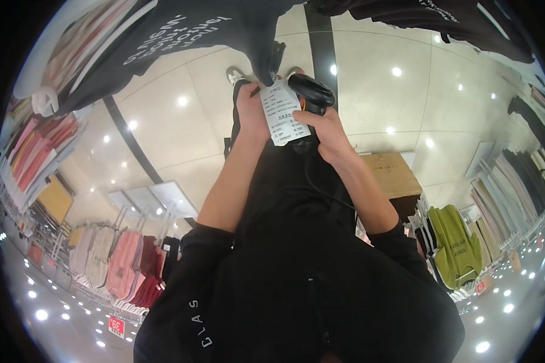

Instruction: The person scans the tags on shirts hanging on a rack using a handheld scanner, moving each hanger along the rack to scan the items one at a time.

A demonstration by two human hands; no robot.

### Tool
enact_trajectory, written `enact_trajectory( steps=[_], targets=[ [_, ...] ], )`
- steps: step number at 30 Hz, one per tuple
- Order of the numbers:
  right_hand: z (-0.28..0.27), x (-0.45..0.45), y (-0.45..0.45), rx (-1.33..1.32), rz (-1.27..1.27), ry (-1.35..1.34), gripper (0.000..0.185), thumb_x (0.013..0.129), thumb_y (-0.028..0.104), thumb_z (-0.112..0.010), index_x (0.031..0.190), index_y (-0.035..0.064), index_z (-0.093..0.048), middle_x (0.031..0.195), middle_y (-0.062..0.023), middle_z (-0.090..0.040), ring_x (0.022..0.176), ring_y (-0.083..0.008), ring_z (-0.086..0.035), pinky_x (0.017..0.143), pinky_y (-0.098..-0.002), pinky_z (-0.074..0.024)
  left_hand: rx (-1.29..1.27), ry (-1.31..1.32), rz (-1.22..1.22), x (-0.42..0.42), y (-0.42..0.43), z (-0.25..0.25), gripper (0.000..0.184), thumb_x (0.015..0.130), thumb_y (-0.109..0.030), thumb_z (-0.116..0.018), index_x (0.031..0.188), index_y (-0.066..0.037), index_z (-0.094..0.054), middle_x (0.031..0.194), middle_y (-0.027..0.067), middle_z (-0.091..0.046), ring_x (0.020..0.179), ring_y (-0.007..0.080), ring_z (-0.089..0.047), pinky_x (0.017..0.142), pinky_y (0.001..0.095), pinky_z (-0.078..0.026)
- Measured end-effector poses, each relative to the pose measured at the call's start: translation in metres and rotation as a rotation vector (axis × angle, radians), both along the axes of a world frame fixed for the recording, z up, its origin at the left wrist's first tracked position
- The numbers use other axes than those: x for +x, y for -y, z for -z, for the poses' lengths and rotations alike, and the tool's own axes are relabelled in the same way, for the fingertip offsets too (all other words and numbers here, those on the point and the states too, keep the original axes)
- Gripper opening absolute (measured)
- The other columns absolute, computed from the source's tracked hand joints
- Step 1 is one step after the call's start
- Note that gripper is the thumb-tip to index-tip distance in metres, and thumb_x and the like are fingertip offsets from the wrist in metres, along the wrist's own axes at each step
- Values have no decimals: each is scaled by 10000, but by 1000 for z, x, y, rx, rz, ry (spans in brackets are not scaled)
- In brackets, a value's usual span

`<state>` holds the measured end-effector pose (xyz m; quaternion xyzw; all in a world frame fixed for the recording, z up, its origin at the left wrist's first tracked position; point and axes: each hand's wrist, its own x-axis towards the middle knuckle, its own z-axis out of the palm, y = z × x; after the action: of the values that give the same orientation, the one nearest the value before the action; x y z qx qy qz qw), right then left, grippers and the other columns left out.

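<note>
A white printed label [283, 115] is held in front of my body, over my dark trousers. My left hand [252, 112] grips its left edge, close to the dark garment that hangs from above. At the label's right edge, my right hand [326, 128] has its thumb on the paper and its fingers around a black handheld scanner [312, 91]. The scanner's head points up and left, and its cable runs down along my front. Part of its handle is hidden behind the label and my right hand.
Dark printed garments [194, 42] hang close in front at the top. Racks of pink clothes [125, 263] stand at the left, with a green garment [454, 245] at the right. A cardboard box [390, 174] is right of my right forearm. Shoes show beyond my hands.
</note>
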<state>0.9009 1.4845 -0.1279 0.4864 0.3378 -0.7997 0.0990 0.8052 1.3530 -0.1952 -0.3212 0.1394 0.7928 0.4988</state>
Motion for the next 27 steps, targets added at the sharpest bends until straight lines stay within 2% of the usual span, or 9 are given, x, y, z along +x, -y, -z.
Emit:
enact_trajectory(
  steps=[1, 5, 8, 10, 14, 16, 20, 22, 27],
  targets=[
    [2, 1, 1, -46, 16, 20, 211, 837, 29, -723, 1035, 18, -650, 974, -38, -678, 916, -130, -653, 837, -289, -500, 93, -23, -50, -1, 0, -1, 440, 908, -352, -409, 1152, -33, -587, 1290, 201, -618, 1184, 388, -598, 1005, 549, -490],
    [7, 7, 0, -98, 49, 7, 198, 843, 42, -735, 1016, 45, -640, 961, -32, -669, 898, -125, -648, 825, -291, -497, 67, -20, -117, -6, 1, -2, 437, 854, -352, -447, 1126, -36, -579, 1359, 197, -579, 1258, 364, -552, 1060, 551, -450],
    [10, 8, -5, -37, 53, 6, 199, 851, 46, -736, 1019, 58, -631, 940, -31, -666, 868, -127, -653, 790, -291, -504, -148, -12, -120, -11, 6, 5, 469, 828, -358, -462, 1138, -24, -574, 1340, 192, -580, 1254, 352, -543, 1110, 539, -407],
    [8, 7, -10, -95, 103, 28, 200, 855, 35, -729, 1026, 57, -628, 937, -39, -665, 862, -139, -665, 759, -295, -522, 235, -88, -119, -13, 18, 17, 478, 808, -297, -481, 1182, -15, -570, 1296, 177, -593, 1242, 341, -536, 1146, 533, -366],
    [9, 7, -19, -250, 175, 28, 187, 869, 34, -710, 1033, 57, -625, 957, -54, -666, 862, -159, -676, 749, -313, -550, 218, -100, -112, -15, 21, 9, 523, 779, -223, -500, 1246, 6, -558, 1267, 167, -598, 1215, 338, -543, 1151, 528, -356],
    [7, 4, -23, -430, 252, 60, 165, 888, 49, -686, 1041, 56, -626, 978, -70, -666, 853, -179, -681, 755, -319, -567, -14, -162, -31, -18, 18, -2, 485, 796, -153, -507, 1249, 6, -574, 1200, 145, -633, 1197, 347, -570, 1079, 541, -414],
    [7, 7, -27, -492, 242, 49, 192, 921, 76, -653, 1108, 52, -618, 971, -80, -671, 820, -174, -680, 678, -325, -560, -191, -218, 44, -18, 15, -14, 494, 808, -162, -502, 1266, 10, -565, 1210, 149, -631, 1195, 345, -572, 1075, 518, -404],
    [7, 7, -26, -532, 288, 53, 182, 926, 69, -640, 1104, 47, -614, 969, -91, -672, 757, -162, -658, 625, -304, -524, -129, -289, 119, -17, 24, -2, 538, 812, -192, -514, 1307, 16, -540, 1268, 142, -610, 1243, 319, -537, 1138, 497, -349],
    [5, 6, -32, -713, 380, 73, 140, 948, 68, -605, 1081, 25, -606, 916, -88, -654, 663, -137, -584, 587, -282, -490, 163, -206, 12, -15, 35, 3, 527, 829, -149, -552, 1338, -15, -530, 1286, 138, -602, 1281, 325, -517, 1128, 486, -337]
  ],
)
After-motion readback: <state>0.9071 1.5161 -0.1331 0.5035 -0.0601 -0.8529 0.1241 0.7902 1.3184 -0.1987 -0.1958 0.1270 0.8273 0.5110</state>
